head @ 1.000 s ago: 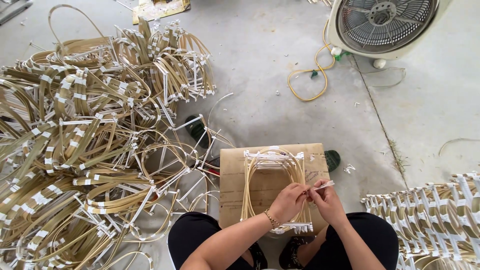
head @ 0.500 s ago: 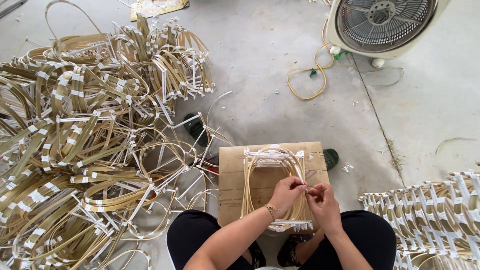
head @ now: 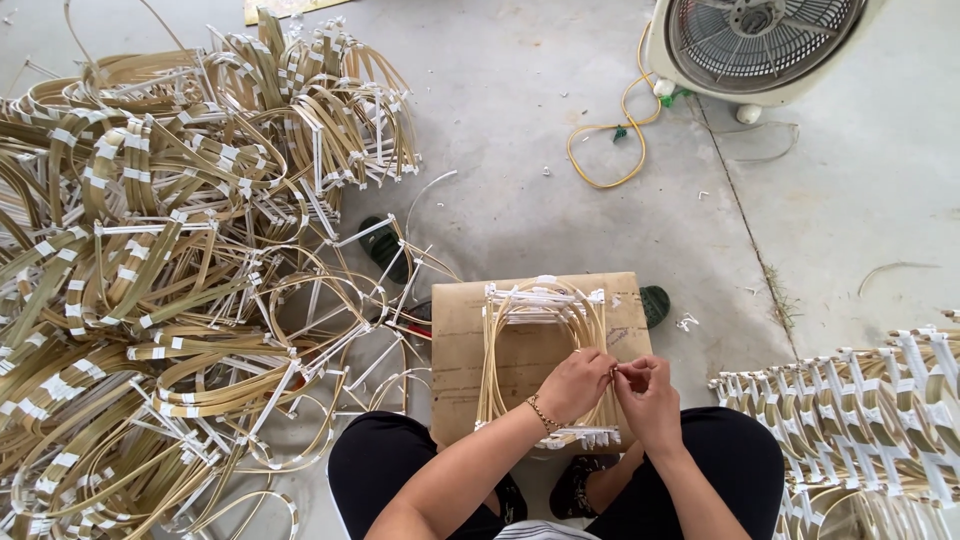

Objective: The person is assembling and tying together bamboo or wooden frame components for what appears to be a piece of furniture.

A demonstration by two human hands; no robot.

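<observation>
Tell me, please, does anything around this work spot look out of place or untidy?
Mostly the yellow cord trails in loose loops across the floor from the fan, and white scraps lie scattered by the cardboard board. The left heap of bamboo frames is jumbled, unlike the neat stack at right.

A white fan (head: 760, 45) and a yellow cord (head: 610, 140) are seen on the concrete floor (head: 520, 130); 1 green sandal (head: 383, 247) lies nearby.

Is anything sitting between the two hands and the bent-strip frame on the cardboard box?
Nothing visible. The left hand and right hand already meet at the right side of the bent-strip frame lying on the cardboard box. What the fingertips pinch is too small to tell.
</observation>
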